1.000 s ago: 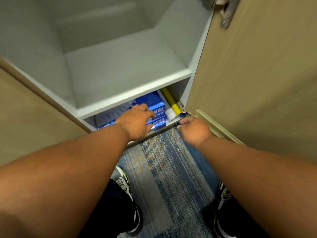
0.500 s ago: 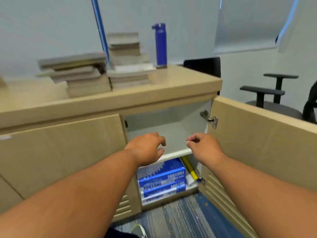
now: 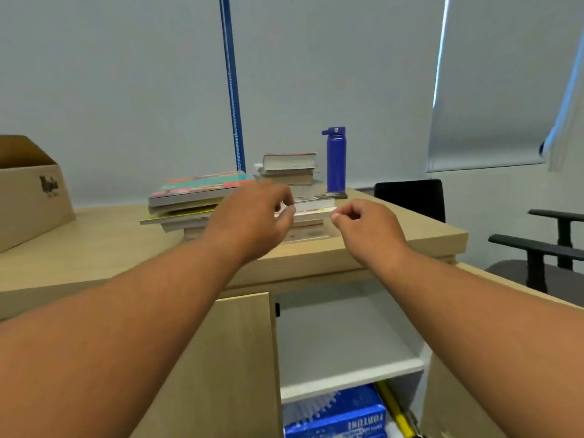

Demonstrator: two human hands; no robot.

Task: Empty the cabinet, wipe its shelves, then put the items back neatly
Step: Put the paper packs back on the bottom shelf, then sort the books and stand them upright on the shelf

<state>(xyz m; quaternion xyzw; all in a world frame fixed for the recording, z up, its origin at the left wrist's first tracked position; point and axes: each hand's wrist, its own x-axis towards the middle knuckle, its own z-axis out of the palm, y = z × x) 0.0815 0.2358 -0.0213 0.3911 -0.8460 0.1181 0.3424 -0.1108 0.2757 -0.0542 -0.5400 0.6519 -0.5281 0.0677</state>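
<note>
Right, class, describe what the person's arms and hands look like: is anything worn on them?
The left forearm and right forearm are bare to the frame's edge, with no sleeves showing. The left hand and right hand wear no gloves. No watch, bracelet or ring is visible on the wrists or fingers that show.
</note>
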